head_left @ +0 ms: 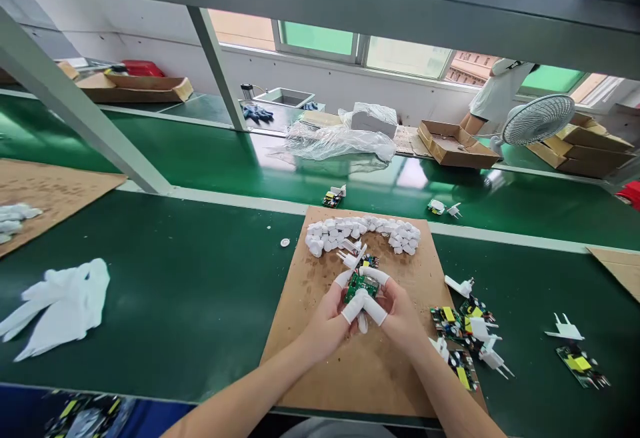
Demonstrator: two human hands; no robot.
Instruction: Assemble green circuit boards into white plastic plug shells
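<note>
My left hand (pixel 334 313) and my right hand (pixel 398 306) meet over the brown cardboard sheet (pixel 320 371), both closed on a green circuit board (pixel 361 286). White covers sit on the thumbs and some fingertips, and the two thumbs touch at the board's near edge. A small white piece (pixel 363 322) shows below the thumbs. Just beyond the fingers are a white plug part (pixel 349 259) and another board with a yellow component, partly hidden. Many small white lumps (pixel 340 230) form an arc at the sheet's far end.
Boards with white plugs (pixel 465 325) lie at the sheet's right edge, another board (pixel 580 363) farther right. A white glove (pixel 75 305) is on the left. Across the green belt (pixel 210 158) are plastic-wrapped items, an open carton (pixel 457 145), a fan (pixel 539 119) and a person (pixel 497 95).
</note>
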